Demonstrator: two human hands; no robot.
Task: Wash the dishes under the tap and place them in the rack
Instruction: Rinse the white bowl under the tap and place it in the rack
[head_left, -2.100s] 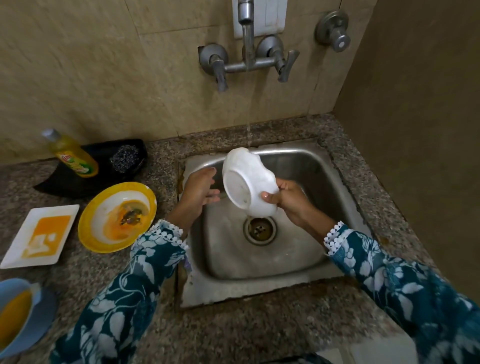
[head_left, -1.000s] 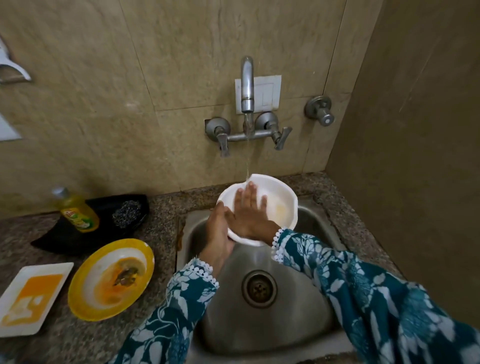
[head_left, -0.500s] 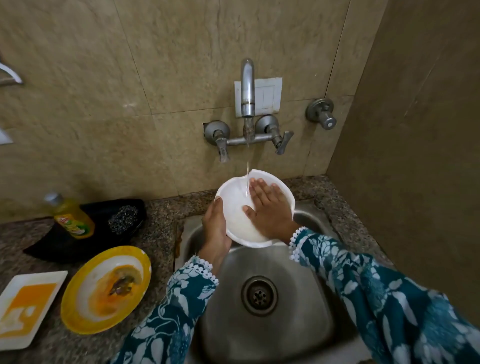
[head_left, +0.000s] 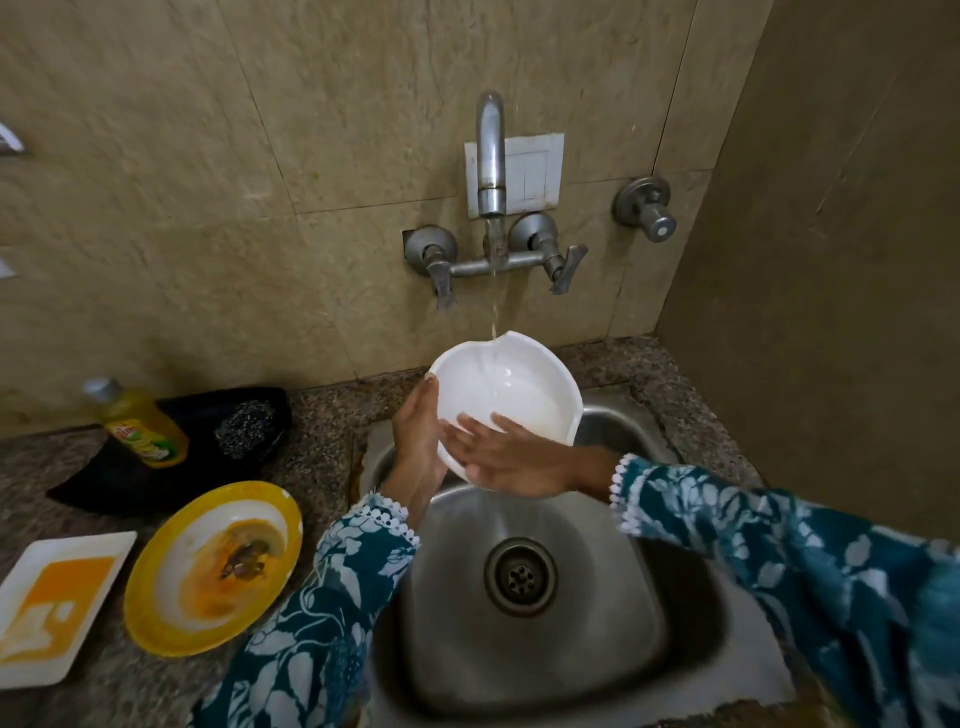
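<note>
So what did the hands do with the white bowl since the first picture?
The white bowl was turned from underside-up to open side up and lifted under the tap's stream. The left hand took hold of its left rim. The right hand let go and now lies flat across the near rim. The yellow plate, square plate and soap bottle stayed on the counter.

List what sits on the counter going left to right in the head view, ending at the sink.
White rectangular plate → soap bottle → yellow plate → steel scrubber → sink.
</note>
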